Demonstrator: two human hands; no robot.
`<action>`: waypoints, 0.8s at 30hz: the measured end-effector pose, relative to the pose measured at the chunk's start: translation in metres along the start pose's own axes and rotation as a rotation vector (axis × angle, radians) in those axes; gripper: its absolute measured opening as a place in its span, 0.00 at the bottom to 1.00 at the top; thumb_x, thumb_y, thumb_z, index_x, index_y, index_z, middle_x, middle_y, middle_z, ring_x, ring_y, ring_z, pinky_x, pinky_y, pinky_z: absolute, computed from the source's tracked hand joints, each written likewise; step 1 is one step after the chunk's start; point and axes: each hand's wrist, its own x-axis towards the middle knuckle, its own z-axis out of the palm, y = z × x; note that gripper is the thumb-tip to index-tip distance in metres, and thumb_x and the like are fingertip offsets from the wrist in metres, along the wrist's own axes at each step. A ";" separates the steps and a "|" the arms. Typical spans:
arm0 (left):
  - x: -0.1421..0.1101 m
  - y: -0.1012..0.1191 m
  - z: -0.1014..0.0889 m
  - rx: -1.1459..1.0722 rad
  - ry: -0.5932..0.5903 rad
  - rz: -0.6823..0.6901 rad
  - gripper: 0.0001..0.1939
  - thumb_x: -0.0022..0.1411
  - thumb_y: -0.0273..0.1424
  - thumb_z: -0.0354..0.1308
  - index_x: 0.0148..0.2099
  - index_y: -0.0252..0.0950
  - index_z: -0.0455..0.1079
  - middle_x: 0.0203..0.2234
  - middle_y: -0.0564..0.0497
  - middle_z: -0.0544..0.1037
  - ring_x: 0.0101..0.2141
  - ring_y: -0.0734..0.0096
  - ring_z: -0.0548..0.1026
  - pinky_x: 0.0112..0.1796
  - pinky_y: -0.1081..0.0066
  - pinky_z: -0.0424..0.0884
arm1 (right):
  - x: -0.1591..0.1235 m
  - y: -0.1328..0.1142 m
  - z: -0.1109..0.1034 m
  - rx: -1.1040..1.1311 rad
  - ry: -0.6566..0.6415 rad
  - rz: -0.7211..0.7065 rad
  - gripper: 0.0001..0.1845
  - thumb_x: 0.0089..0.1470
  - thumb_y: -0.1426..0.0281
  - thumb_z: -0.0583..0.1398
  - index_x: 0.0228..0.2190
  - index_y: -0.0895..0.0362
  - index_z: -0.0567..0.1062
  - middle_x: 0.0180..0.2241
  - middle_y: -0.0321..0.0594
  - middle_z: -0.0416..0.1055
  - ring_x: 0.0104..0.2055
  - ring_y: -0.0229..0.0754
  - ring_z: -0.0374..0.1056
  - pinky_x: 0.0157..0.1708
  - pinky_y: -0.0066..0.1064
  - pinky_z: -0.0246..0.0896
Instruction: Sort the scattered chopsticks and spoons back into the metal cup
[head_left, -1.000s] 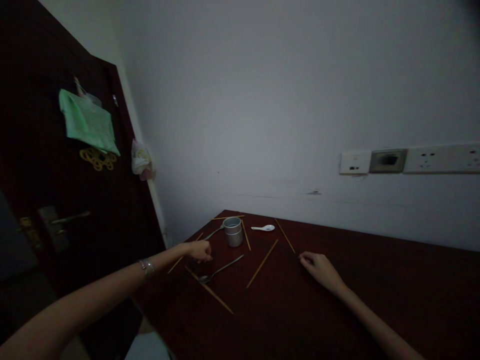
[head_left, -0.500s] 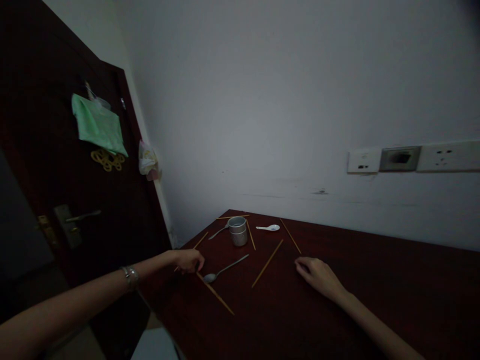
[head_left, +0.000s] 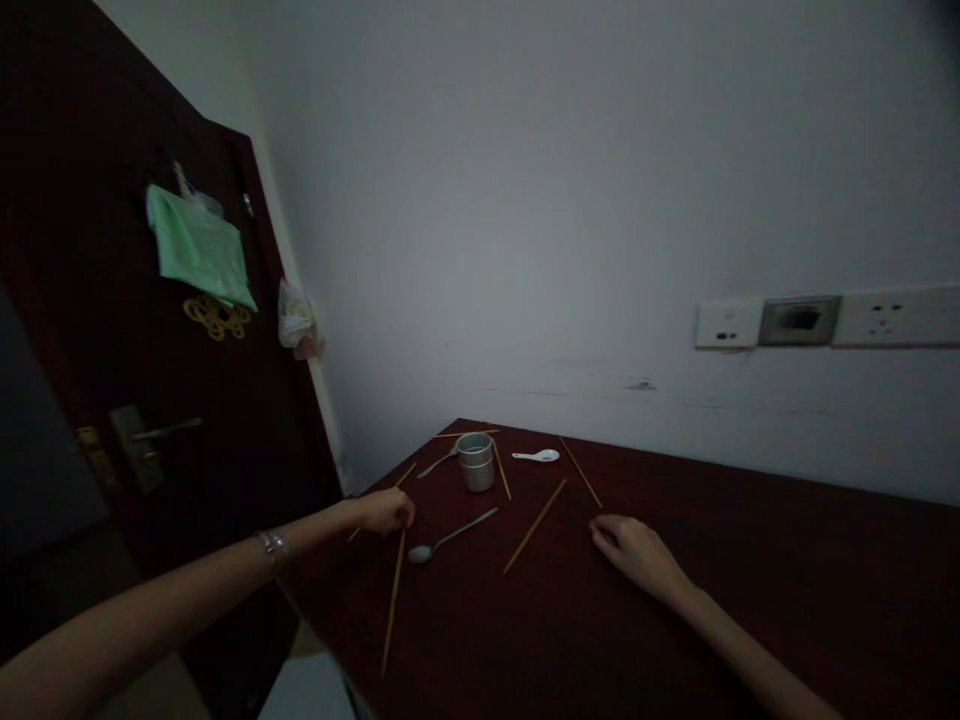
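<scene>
"What was pictured on the table [head_left: 465, 640]?"

"A slender wooden stick [head_left: 394, 605], straight and pale brown, was pinched at its far end by the left hand [head_left: 386, 510], above a dark red, smooth surface. Its near end was pointed toward the table's near side; whether it was rested there cannot be told."

"What else was laid out?"

"A round, grey metal cup [head_left: 476, 465] was stood upright, its wall ringed by a band. A metal spoon [head_left: 450, 538] was placed just beside the held stick, its oval bowl turned toward it. A glossy white spoon [head_left: 541, 456] was set near the wall [head_left: 525, 200], and five other sticks [head_left: 535, 525] were scattered around."

"Was anything blocked from sight?"

"The middle of one other stick was covered by the left hand, and the head of a thin metal utensil [head_left: 435, 464] was partly hidden by the cup."

"And the hands?"

"The left was closed in a narrow pinch on the stick, its wrist circled by a shiny bracelet [head_left: 274, 548]. The right hand [head_left: 637, 555] was lowered to the table, fingers loosely curled, near another stick's end; how far they were closed cannot be told."
</scene>
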 end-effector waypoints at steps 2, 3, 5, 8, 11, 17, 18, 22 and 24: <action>-0.001 0.002 -0.003 -0.006 -0.004 -0.020 0.15 0.47 0.20 0.47 0.34 0.39 0.70 0.23 0.56 0.74 0.22 0.77 0.70 0.25 0.80 0.63 | 0.000 0.001 0.001 -0.020 -0.001 -0.009 0.18 0.54 0.63 0.47 0.34 0.55 0.75 0.35 0.42 0.74 0.38 0.42 0.69 0.38 0.28 0.57; -0.002 0.004 -0.006 0.000 0.010 -0.044 0.15 0.47 0.21 0.48 0.35 0.39 0.70 0.24 0.56 0.74 0.22 0.76 0.71 0.24 0.79 0.62 | 0.000 0.001 0.001 -0.026 -0.002 -0.013 0.18 0.54 0.63 0.47 0.34 0.54 0.75 0.35 0.42 0.74 0.38 0.42 0.69 0.38 0.28 0.57; -0.003 0.008 -0.014 0.039 0.106 -0.115 0.14 0.49 0.23 0.48 0.36 0.40 0.71 0.25 0.55 0.75 0.25 0.74 0.72 0.25 0.78 0.62 | 0.001 0.000 0.001 -0.030 -0.005 -0.012 0.18 0.54 0.63 0.47 0.34 0.54 0.75 0.35 0.42 0.74 0.38 0.42 0.69 0.38 0.28 0.57; -0.003 0.009 -0.033 0.078 0.380 -0.276 0.12 0.52 0.29 0.48 0.37 0.40 0.71 0.28 0.52 0.76 0.30 0.69 0.73 0.28 0.76 0.62 | 0.001 -0.002 -0.001 -0.026 -0.017 0.007 0.18 0.54 0.63 0.47 0.35 0.54 0.75 0.35 0.42 0.74 0.38 0.43 0.69 0.38 0.29 0.57; -0.001 0.005 -0.060 0.043 0.675 -0.413 0.15 0.55 0.33 0.46 0.41 0.39 0.70 0.29 0.49 0.76 0.31 0.67 0.73 0.30 0.73 0.63 | 0.000 -0.004 -0.003 -0.024 -0.032 0.022 0.18 0.54 0.63 0.47 0.35 0.55 0.75 0.35 0.43 0.74 0.38 0.43 0.69 0.38 0.29 0.57; 0.008 0.012 -0.111 -0.178 0.945 -0.424 0.16 0.53 0.30 0.47 0.41 0.34 0.70 0.20 0.52 0.74 0.22 0.73 0.70 0.27 0.75 0.62 | -0.001 -0.006 -0.003 -0.058 -0.032 0.029 0.18 0.54 0.64 0.47 0.37 0.55 0.74 0.37 0.43 0.73 0.41 0.43 0.68 0.39 0.28 0.56; 0.010 0.019 -0.115 -0.222 0.953 -0.406 0.16 0.52 0.29 0.47 0.41 0.33 0.70 0.19 0.52 0.73 0.21 0.74 0.69 0.25 0.76 0.62 | -0.001 -0.006 -0.003 -0.063 -0.033 0.028 0.18 0.54 0.64 0.47 0.37 0.54 0.74 0.37 0.43 0.73 0.41 0.43 0.68 0.39 0.28 0.56; 0.022 0.064 -0.112 -0.337 0.953 -0.266 0.16 0.52 0.28 0.46 0.40 0.32 0.70 0.15 0.55 0.70 0.18 0.76 0.66 0.22 0.77 0.60 | -0.001 -0.006 -0.002 -0.074 -0.050 0.039 0.18 0.54 0.65 0.47 0.38 0.55 0.73 0.38 0.43 0.73 0.41 0.43 0.68 0.40 0.28 0.56; 0.029 0.091 -0.103 -0.344 0.914 -0.155 0.15 0.52 0.28 0.46 0.39 0.32 0.70 0.16 0.55 0.70 0.18 0.77 0.66 0.22 0.77 0.59 | -0.001 -0.007 -0.003 -0.083 -0.055 0.049 0.18 0.54 0.65 0.47 0.38 0.55 0.73 0.38 0.43 0.73 0.41 0.43 0.68 0.40 0.28 0.56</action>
